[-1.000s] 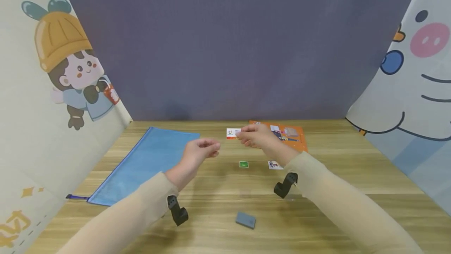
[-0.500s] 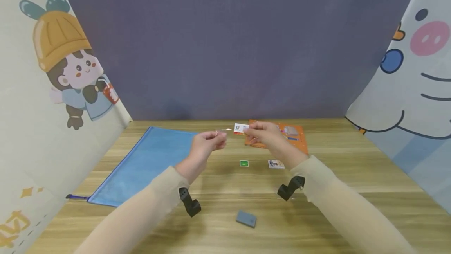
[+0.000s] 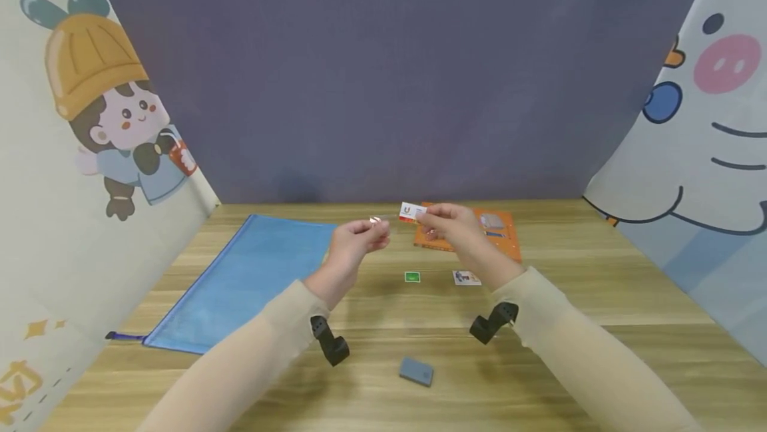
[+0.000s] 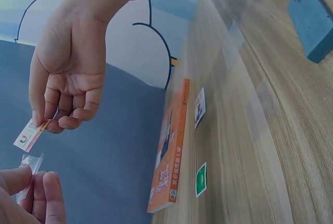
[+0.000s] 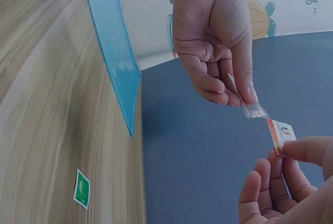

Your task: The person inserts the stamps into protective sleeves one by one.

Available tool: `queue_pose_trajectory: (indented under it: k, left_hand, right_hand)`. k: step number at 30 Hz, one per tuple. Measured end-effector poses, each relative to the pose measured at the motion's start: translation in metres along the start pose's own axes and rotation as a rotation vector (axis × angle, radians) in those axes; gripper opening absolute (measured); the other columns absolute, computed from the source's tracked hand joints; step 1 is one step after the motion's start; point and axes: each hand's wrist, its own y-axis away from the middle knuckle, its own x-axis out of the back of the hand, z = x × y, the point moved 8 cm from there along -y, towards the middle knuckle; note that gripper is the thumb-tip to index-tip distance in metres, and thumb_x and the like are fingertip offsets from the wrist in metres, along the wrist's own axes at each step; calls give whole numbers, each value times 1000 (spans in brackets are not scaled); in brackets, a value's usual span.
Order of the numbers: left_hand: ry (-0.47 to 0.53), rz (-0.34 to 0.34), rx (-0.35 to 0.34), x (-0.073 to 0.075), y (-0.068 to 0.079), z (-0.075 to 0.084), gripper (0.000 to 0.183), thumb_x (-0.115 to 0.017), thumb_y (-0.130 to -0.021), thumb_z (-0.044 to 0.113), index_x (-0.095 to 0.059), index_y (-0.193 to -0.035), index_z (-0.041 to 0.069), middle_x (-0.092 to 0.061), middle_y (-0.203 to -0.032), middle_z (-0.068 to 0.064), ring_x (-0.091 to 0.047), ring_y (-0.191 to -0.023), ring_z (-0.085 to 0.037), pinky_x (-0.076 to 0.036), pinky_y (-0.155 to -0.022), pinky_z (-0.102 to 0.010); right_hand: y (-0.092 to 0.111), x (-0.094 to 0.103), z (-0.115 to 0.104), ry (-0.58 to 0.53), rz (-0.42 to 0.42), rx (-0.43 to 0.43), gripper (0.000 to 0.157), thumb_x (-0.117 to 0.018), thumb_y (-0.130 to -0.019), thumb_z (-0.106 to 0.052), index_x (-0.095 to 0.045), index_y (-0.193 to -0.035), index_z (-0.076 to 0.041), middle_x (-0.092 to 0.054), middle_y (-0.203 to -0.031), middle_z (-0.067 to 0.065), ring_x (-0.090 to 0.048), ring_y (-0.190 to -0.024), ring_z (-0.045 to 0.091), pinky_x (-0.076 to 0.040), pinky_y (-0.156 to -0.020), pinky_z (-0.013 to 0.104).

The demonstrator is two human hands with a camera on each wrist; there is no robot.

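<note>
My left hand [image 3: 349, 251] pinches a small piece of clear plastic film [image 5: 254, 110] between thumb and fingers. A small white card [image 3: 410, 212] with a "U" logo and a red-orange stripe is pinched in my right hand [image 3: 457, 232], thumb on its printed face. Both hands are raised above the table, facing each other. The film's free end points at the card's near edge, right beside it in the right wrist view. Below the hands lie a small green picture piece [image 3: 412, 277] and a white picture card [image 3: 466, 277].
An orange book [image 3: 503, 232] lies at the back, partly behind my right hand. To the left is a blue zip pouch [image 3: 257, 285]. Near the front sits a grey-blue block [image 3: 416, 371]. A dark cloth wall [image 3: 383, 86] rises behind the wooden table [image 3: 575, 285].
My left hand has moved right and slightly up toward the card, and the clear film now shows in it. The right hand has shifted a little right and up, tilting the card.
</note>
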Motion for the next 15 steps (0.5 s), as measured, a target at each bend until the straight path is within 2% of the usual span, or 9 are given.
queue_pose_trajectory:
  k: [7, 10, 15]
  left_hand:
    - [25, 0, -13, -3, 0, 2, 20, -72, -88, 15, -68, -98, -2, -71, -94, -14, -71, -83, -21, -55, -95, -44]
    - [40, -4, -25, -5, 1, 3, 20, -72, -88, 13, -68, -98, -3, -71, -89, -10, -70, -79, -17, -56, -93, -42]
    - [69, -5, -38, -8, 2, 3, 21, -72, -88, 12, -67, -98, -5, -70, -90, -13, -68, -74, -13, -58, -90, -39]
  right_hand:
    - [-1, 0, -1, -13, 12, 22, 32, -70, -90, -24, -62, -110, -1, -66, -90, -1, -64, -83, 15, -57, -75, 25]
    - [-1, -1, -2, -21, 7, 32, 29, -70, -91, -23, -63, -108, -1, -66, -92, 0, -64, -84, 15, -57, -76, 26]
    - [0, -3, 0, -54, -10, 47, 20, -68, -91, -18, -62, -101, -2, -64, -86, -3, -63, -80, 13, -57, -77, 29]
